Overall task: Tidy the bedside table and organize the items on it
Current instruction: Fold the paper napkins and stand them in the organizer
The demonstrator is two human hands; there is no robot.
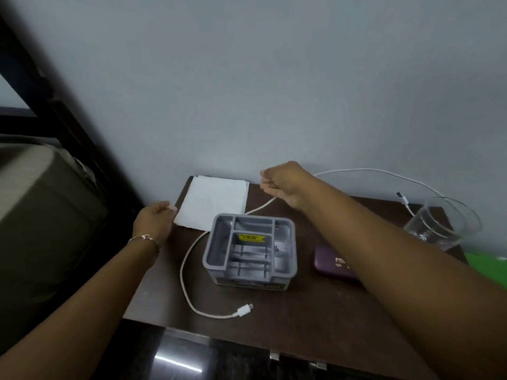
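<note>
While right hand (285, 185) hangs above table (301, 319), fingers curled around white cable (184, 270); cable runs from fist down past organizer (251, 250), plug end well below left hand (153, 220). Left hand pinches corner of white paper (214, 201), fingers closed on edge. Purple case (332, 266) under right forearm. Glass (441, 223) far right of right hand, second cable end near it, possibly touching; blurred.
</note>
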